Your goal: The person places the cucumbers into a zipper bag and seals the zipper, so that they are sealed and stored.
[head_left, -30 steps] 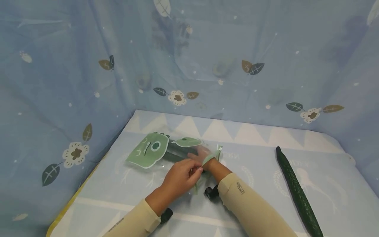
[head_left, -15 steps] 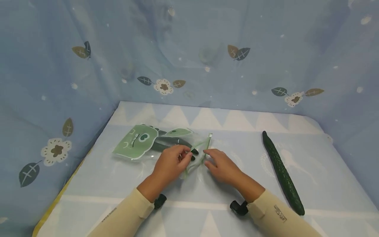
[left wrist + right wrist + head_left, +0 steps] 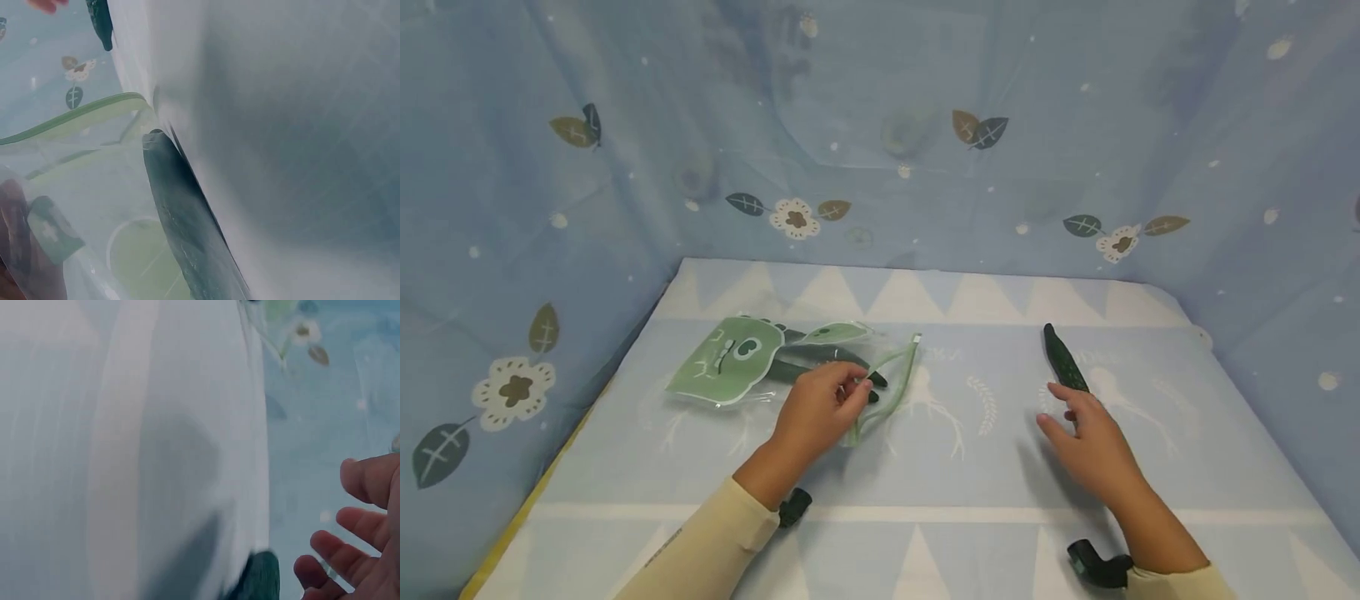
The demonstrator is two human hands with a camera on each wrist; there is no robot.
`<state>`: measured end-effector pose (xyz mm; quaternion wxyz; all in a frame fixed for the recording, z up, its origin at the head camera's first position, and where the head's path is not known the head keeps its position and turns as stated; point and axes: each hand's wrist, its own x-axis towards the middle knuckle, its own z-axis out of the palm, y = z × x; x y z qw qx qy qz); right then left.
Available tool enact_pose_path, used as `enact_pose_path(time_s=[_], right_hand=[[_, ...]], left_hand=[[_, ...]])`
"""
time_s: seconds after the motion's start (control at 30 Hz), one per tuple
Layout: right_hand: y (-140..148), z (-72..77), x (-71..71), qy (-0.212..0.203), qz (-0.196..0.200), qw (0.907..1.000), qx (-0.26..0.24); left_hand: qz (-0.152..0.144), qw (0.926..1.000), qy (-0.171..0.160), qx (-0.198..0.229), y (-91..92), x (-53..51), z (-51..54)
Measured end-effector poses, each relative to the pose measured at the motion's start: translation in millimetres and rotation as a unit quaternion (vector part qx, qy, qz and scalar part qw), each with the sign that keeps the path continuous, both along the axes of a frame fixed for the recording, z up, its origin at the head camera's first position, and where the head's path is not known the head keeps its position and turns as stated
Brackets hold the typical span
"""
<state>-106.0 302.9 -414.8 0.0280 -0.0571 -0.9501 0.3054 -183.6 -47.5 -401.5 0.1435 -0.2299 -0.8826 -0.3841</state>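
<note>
A clear zip bag [image 3: 722,367] with a green monster print lies on the left of the table, its green-edged mouth toward the right. Two dark cucumbers [image 3: 831,354] lie inside, and one cucumber [image 3: 181,219] is seen through the plastic in the left wrist view. My left hand [image 3: 816,408] pinches the near edge of the bag's mouth between thumb and fingers. On the right, my right hand [image 3: 1093,454] hovers over a loose cucumber [image 3: 1063,357] with fingers spread, hiding its lower part. In the right wrist view that cucumber's tip [image 3: 261,575] shows below the fingers [image 3: 344,550].
A pale blue and white patterned cloth [image 3: 955,467] covers the table. Blue curtain with flowers and leaves [image 3: 865,125] encloses the back and sides. Black wrist-camera mounts [image 3: 1097,565] stick out from both wrists.
My right hand has come out of the bag without a cucumber and moved right, over the loose one. The left hand keeps its pinch on the bag's edge. The head view has turned slightly right.
</note>
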Motion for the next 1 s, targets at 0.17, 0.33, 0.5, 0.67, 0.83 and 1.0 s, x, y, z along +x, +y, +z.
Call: enact_pose_path(time_s=[0.17, 0.33, 0.5, 0.67, 0.83, 1.0], right_hand=[[34.9, -3.2, 17.6, -0.029, -0.054, 0.9975, 0.034], [53.1, -8.8, 27.8, -0.086, -0.088, 0.9908, 0.057], [56.3, -16.7, 27.9, -0.168, -0.093, 0.9788, 0.071], [55.0, -19.9, 23.1, -0.184, -0.084, 0.9755, 0.088], [54.9, -22.2, 21.8, -0.172, -0.084, 0.9777, 0.087], [54.1, -24.5, 22.3, -0.182, -0.096, 0.9756, 0.077]], left_hand=[[0.0, 1.0, -0.004, 0.0, -1.0, -0.4, 0.0], [0.004, 0.9999, -0.008, 0.006, -2.4, -1.4, 0.4], [0.004, 0.9998, -0.014, 0.011, -3.4, -2.6, -1.0], [0.005, 0.9997, -0.018, 0.017, -3.8, -3.8, 1.0], [0.007, 0.9995, -0.026, 0.015, -4.5, -3.8, 2.9], [0.012, 0.9991, -0.037, 0.015, -5.3, -2.3, 4.0]])
